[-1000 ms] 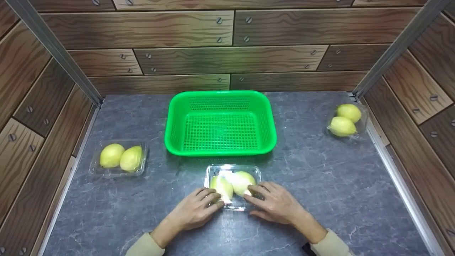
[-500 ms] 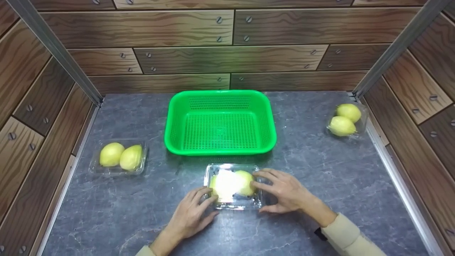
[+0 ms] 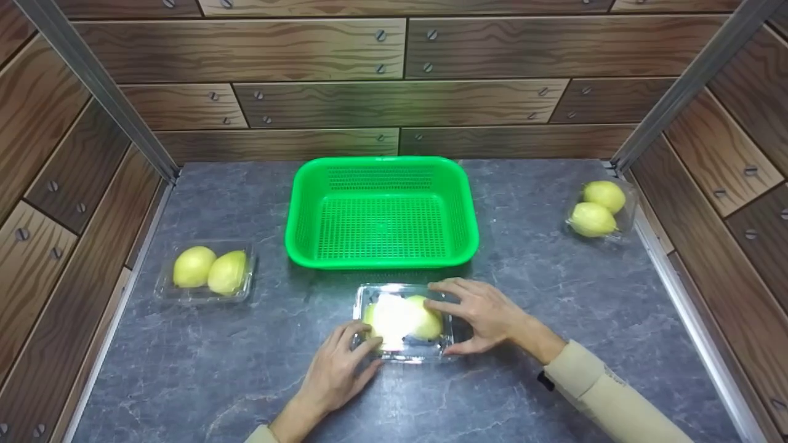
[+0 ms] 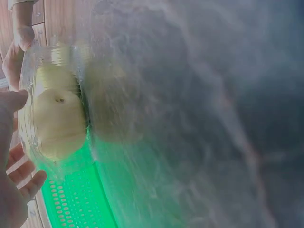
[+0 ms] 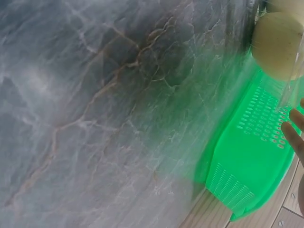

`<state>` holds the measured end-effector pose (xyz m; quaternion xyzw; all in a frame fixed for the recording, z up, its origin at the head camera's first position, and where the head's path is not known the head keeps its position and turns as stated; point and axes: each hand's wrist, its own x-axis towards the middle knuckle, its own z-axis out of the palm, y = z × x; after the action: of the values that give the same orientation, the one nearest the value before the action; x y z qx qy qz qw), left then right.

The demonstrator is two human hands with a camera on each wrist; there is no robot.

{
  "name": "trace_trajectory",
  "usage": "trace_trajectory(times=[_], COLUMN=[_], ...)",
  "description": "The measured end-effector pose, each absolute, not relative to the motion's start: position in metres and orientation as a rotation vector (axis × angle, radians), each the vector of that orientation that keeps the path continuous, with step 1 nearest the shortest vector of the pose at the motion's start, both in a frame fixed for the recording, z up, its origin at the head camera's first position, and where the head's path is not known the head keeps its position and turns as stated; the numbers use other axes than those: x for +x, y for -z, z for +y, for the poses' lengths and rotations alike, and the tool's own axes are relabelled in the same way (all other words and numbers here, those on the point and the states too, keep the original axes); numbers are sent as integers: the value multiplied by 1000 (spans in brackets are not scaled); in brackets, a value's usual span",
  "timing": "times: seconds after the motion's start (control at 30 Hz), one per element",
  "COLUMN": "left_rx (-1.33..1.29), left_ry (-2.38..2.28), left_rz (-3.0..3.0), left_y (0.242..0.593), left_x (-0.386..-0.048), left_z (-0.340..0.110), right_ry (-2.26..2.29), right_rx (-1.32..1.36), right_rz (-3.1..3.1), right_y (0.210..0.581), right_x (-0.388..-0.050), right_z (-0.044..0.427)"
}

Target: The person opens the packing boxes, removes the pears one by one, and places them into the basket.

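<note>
A clear plastic box with two yellow-green fruits inside lies in front of the green basket, its lid down and glaring in the head view. The left hand touches the box's left side with fingers spread; the left wrist view shows that hand beside the box and a fruit. At the box's right side, the right hand rests fingertips on the lid, thumb near the front right corner. Only fingers of it show in the right wrist view, near a fruit.
A green basket with nothing in it stands behind the box. Another clear box with two fruits lies at the left, and a third with two fruits at the far right. Wood-patterned walls enclose the grey table.
The right hand moved outward to the box's right edge, then slightly back and inward over the lid. The left hand shifted a little outward and stays at the left side. The box has hardly moved.
</note>
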<state>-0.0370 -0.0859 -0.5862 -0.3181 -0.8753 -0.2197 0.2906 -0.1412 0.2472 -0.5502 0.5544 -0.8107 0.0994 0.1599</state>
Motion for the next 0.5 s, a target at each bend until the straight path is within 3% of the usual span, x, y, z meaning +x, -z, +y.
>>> trace_trajectory(times=[0.5], left_rx=[-933], left_ry=[567], left_rz=[-2368], left_y=[577], left_x=[-46], left_z=[-94], right_ry=[-273], right_rx=[1554], right_rz=[-2305], right_y=[552], right_x=[-133], right_z=[249])
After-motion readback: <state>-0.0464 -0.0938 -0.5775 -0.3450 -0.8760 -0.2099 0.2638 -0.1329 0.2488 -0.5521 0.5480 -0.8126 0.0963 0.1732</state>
